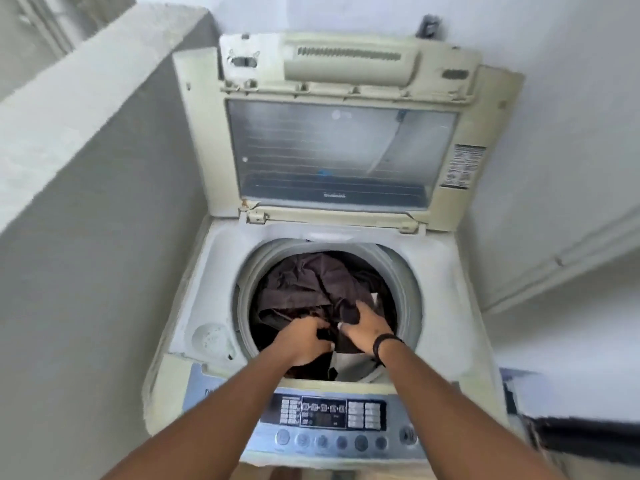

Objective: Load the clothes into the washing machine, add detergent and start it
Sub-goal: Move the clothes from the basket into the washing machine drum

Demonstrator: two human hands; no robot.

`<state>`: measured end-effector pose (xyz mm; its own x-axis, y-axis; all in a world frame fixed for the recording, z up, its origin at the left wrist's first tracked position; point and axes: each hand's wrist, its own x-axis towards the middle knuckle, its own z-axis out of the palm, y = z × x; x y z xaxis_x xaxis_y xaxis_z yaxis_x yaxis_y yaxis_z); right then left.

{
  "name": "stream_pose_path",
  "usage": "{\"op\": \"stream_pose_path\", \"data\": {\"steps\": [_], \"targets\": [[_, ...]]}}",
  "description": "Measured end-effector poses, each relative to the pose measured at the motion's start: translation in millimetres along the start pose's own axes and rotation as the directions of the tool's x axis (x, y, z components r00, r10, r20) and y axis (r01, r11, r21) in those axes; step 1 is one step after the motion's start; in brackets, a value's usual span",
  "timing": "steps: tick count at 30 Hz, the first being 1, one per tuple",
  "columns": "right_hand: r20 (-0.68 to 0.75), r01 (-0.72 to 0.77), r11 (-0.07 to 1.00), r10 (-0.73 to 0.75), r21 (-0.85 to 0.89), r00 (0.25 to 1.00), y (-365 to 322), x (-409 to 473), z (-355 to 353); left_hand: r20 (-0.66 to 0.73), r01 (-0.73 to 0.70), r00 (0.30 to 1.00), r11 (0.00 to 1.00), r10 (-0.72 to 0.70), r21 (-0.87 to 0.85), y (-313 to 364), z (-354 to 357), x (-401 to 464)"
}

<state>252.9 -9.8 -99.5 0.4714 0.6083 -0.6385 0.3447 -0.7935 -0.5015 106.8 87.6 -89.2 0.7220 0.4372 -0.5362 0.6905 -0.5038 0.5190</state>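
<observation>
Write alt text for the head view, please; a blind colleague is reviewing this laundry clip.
Seen from above, a person's left hand and right hand press dark clothes into the drum of a top-loading washing machine. Its lid stands open against the wall, and the control panel sits nearest the viewer. A dark band circles the right wrist.

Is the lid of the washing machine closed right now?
No, the lid stands raised at the back while both hands, left hand and right hand, press dark clothes into the open drum.
</observation>
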Motion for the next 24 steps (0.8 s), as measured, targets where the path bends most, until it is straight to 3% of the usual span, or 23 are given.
{"op": "stream_pose_path", "data": {"steps": [3, 6, 10, 13, 17, 21, 24], "targets": [[-0.127, 0.040, 0.986, -0.020, 0.163, 0.992, -11, -55, -20, -0.060, -0.121, 0.992, 0.977, 0.112, -0.174, 24, -8, -40], [-0.299, 0.100, 0.951, -0.008, 0.293, 0.954, -15, -111, -26, -0.127, -0.218, 0.973, 0.953, 0.194, -0.209, 38, -2, -67], [-0.493, 0.152, 0.850, 0.138, 0.504, 0.859, 5, -180, -18, -0.189, -0.309, 0.947, 0.902, 0.261, -0.301, 60, 24, -108], [-0.586, 0.202, 0.757, 0.278, 0.621, 0.761, 40, -237, -8, -0.182, -0.413, 0.909, 0.866, 0.374, -0.281, 93, 44, -134], [-0.613, 0.206, 0.666, 0.463, 0.717, 0.640, 101, -310, 7, -0.045, -0.571, 0.818, 0.801, 0.573, -0.182, 149, 71, -158], [-0.582, 0.272, 0.522, 0.640, 0.808, 0.502, 161, -384, 30, 0.173, -0.644, 0.734, 0.754, 0.657, -0.130, 196, 115, -186], [-0.548, 0.322, 0.447, 0.733, 0.835, 0.402, 200, -436, 55, 0.339, -0.740, 0.615, 0.670, 0.712, -0.066, 226, 165, -218]]}}
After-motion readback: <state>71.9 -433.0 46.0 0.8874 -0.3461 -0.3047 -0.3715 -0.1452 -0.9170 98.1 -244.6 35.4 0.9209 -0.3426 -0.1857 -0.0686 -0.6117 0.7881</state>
